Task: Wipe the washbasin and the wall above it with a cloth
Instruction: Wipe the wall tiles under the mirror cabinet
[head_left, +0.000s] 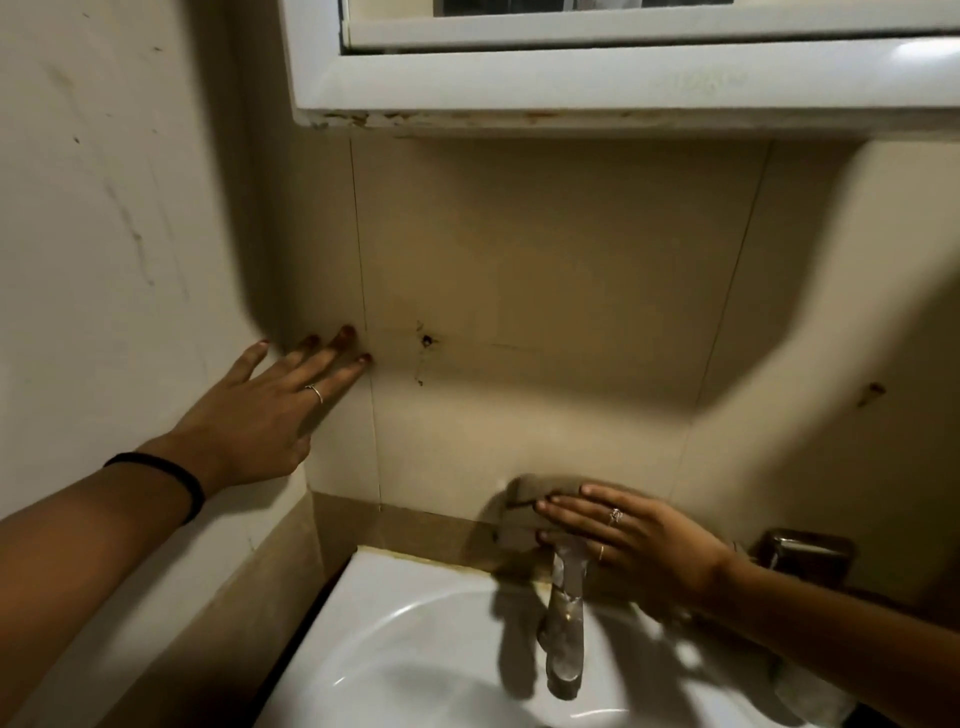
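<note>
- Under the straight fingers (571, 505) of the right hand (639, 545), a cloth (519, 492) lies pressed to the wall (545, 260), above the tap (563, 623).
- Left hand (260, 410): fingers spread wide against the wall.

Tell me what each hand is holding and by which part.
Nothing is gripped. The right hand presses the cloth against the wall with straight fingers laid over its right side. The left hand rests open on the wall, empty.
</note>
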